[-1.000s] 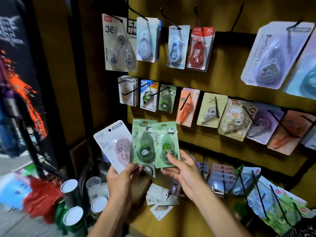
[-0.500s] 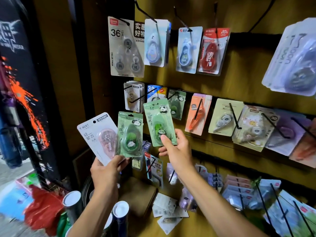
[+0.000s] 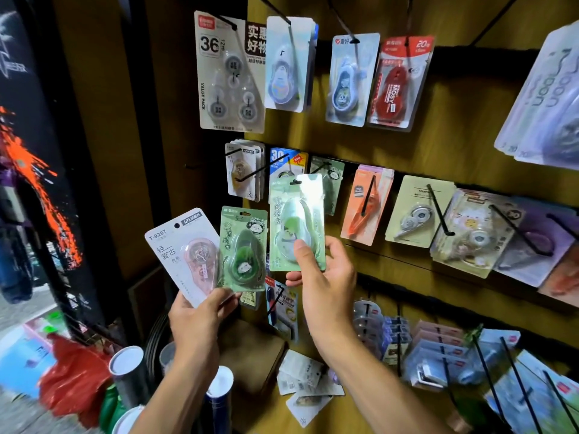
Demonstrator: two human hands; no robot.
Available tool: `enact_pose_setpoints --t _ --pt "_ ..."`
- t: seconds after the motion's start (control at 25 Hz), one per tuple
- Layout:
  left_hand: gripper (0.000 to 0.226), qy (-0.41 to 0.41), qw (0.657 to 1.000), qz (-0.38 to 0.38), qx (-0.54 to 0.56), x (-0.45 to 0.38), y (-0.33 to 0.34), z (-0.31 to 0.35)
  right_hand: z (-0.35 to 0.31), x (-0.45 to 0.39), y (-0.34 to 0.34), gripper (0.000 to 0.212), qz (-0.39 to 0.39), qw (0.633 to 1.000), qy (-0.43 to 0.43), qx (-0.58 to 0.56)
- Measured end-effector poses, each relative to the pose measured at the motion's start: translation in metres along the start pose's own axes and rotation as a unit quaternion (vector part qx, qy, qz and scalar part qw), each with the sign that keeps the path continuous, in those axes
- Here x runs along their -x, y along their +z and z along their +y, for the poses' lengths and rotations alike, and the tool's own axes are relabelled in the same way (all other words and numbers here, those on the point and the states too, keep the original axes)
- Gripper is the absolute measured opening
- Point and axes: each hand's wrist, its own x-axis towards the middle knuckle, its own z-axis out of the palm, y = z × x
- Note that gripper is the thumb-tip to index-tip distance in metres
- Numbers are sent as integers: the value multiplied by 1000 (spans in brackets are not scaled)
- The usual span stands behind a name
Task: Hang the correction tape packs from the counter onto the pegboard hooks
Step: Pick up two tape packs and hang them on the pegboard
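Note:
My right hand (image 3: 319,283) pinches a light green correction tape pack (image 3: 296,214) by its lower edge and holds it upright in front of the middle row of the pegboard (image 3: 438,145), just below a black hook (image 3: 319,166) that carries a matching green pack (image 3: 330,183). My left hand (image 3: 200,314) grips two packs fanned out: a white pack with a pink tape (image 3: 185,252) and a darker green pack (image 3: 244,249). Loose packs (image 3: 304,380) lie on the counter below.
Many other tape packs hang in rows on black hooks across the board. Long bare hook ends jut out at the lower right (image 3: 517,371). Cylindrical tubes (image 3: 128,374) and a red bag (image 3: 75,383) stand at the lower left beside a dark door frame (image 3: 94,151).
My right hand has lifted the light green pack up and to the right, closer to the middle-row hook. My left hand has kept its two packs and stayed roughly in place.

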Motion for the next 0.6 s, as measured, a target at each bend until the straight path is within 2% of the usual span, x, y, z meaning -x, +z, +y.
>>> enact_pose_setpoints --t 0.24,0.36,0.48,0.6 --pt "29 4 1000 -16 14 3 8 3 6 -27 1 11 65 991 49 104" --pt "27 -6 1000 -20 9 4 13 4 26 -84 -1 20 95 979 148 99" --pt "25 -24 999 -26 0 3 16 4 44 -148 1 42 107 959 242 99" --pt "24 -36 998 -41 -7 0 16 7 49 -183 0 48 90 947 307 37"
